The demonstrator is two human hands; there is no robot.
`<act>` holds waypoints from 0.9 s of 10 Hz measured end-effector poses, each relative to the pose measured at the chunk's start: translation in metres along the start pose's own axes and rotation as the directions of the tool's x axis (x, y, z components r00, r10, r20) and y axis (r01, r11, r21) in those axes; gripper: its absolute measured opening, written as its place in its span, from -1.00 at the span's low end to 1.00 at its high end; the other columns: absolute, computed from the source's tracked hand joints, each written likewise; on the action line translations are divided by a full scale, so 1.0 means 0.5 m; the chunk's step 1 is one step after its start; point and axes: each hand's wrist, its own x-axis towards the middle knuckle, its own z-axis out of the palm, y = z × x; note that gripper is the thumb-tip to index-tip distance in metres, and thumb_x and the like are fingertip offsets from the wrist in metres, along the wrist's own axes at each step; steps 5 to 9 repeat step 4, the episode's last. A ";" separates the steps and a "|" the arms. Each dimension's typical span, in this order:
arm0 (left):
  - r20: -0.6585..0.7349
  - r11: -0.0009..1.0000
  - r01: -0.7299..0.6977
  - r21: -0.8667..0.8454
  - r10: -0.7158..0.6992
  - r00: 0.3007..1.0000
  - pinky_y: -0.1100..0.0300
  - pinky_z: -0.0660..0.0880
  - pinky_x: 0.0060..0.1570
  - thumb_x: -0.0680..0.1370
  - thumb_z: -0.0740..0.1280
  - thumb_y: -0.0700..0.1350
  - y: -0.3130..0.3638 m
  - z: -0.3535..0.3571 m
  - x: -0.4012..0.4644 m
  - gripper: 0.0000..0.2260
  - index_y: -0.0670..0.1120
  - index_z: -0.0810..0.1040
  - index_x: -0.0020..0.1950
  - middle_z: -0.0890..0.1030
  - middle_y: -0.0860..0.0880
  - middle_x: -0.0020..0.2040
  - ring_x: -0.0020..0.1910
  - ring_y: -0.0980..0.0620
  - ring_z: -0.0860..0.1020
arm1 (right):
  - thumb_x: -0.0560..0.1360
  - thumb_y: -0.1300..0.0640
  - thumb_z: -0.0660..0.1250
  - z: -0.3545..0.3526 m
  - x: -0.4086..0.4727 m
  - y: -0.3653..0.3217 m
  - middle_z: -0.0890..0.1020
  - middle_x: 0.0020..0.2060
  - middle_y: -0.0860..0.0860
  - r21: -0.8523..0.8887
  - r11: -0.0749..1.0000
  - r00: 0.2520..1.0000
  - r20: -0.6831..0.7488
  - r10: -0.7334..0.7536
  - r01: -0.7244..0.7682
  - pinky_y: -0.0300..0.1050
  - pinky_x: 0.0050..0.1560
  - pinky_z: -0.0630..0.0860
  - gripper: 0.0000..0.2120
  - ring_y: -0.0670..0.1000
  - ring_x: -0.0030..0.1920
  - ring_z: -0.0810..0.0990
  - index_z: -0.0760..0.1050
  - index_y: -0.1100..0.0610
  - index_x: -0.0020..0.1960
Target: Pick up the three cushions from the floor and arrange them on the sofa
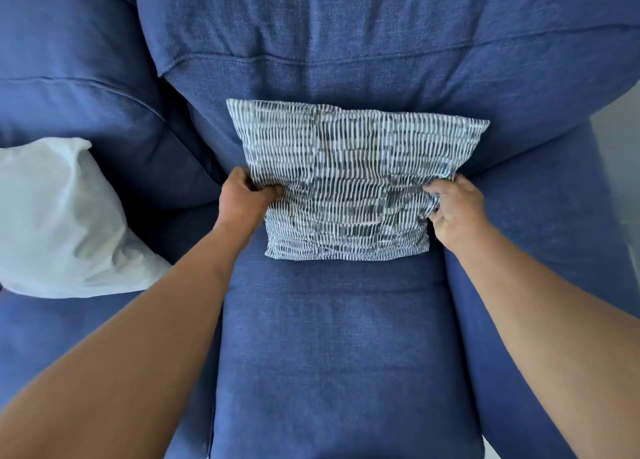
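Note:
A patterned cushion [349, 178] with white and grey-blue dashes leans against the back of the blue sofa [346, 347], its lower edge resting on the right seat. My left hand [244, 200] pinches its left edge and my right hand [457, 209] bunches the fabric at its right edge. A plain white cushion [59, 219] lies on the left seat, propped against the backrest. No third cushion is in view.
The sofa's right armrest [554, 250] rises just beside my right hand. A strip of pale wall or floor [620, 153] shows past the armrest at the far right.

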 end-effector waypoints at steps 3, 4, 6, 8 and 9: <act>0.050 0.994 0.094 0.049 -0.096 0.994 -0.08 0.59 0.37 0.46 0.53 0.06 -0.009 -0.014 -0.047 -0.39 -0.11 0.55 0.47 0.72 0.02 0.21 0.21 -0.01 0.69 | 0.52 0.15 0.49 -0.024 -0.048 -0.016 0.64 0.22 0.08 -0.276 0.959 0.997 0.000 -0.073 0.070 0.14 0.37 0.52 -0.48 0.06 0.19 0.61 0.48 0.20 0.44; 0.039 0.996 0.067 0.059 -0.069 0.997 -0.02 0.56 0.39 0.63 0.44 -0.09 -0.004 -0.019 -0.135 -0.66 -0.10 0.63 0.40 0.68 0.18 0.02 0.15 0.04 0.65 | 0.54 0.15 0.47 -0.057 -0.107 -0.023 0.67 0.24 0.10 -0.294 0.952 0.995 -0.012 -0.099 0.091 0.15 0.36 0.53 -0.51 0.09 0.23 0.64 0.49 0.20 0.43; 0.039 0.996 0.067 0.059 -0.069 0.997 -0.02 0.56 0.39 0.63 0.44 -0.09 -0.004 -0.019 -0.135 -0.66 -0.10 0.63 0.40 0.68 0.18 0.02 0.15 0.04 0.65 | 0.54 0.15 0.47 -0.057 -0.107 -0.023 0.67 0.24 0.10 -0.294 0.952 0.995 -0.012 -0.099 0.091 0.15 0.36 0.53 -0.51 0.09 0.23 0.64 0.49 0.20 0.43; 0.039 0.996 0.067 0.059 -0.069 0.997 -0.02 0.56 0.39 0.63 0.44 -0.09 -0.004 -0.019 -0.135 -0.66 -0.10 0.63 0.40 0.68 0.18 0.02 0.15 0.04 0.65 | 0.54 0.15 0.47 -0.057 -0.107 -0.023 0.67 0.24 0.10 -0.294 0.952 0.995 -0.012 -0.099 0.091 0.15 0.36 0.53 -0.51 0.09 0.23 0.64 0.49 0.20 0.43; 0.039 0.996 0.067 0.059 -0.069 0.997 -0.02 0.56 0.39 0.63 0.44 -0.09 -0.004 -0.019 -0.135 -0.66 -0.10 0.63 0.40 0.68 0.18 0.02 0.15 0.04 0.65 | 0.54 0.15 0.47 -0.057 -0.107 -0.023 0.67 0.24 0.10 -0.294 0.952 0.995 -0.012 -0.099 0.091 0.15 0.36 0.53 -0.51 0.09 0.23 0.64 0.49 0.20 0.43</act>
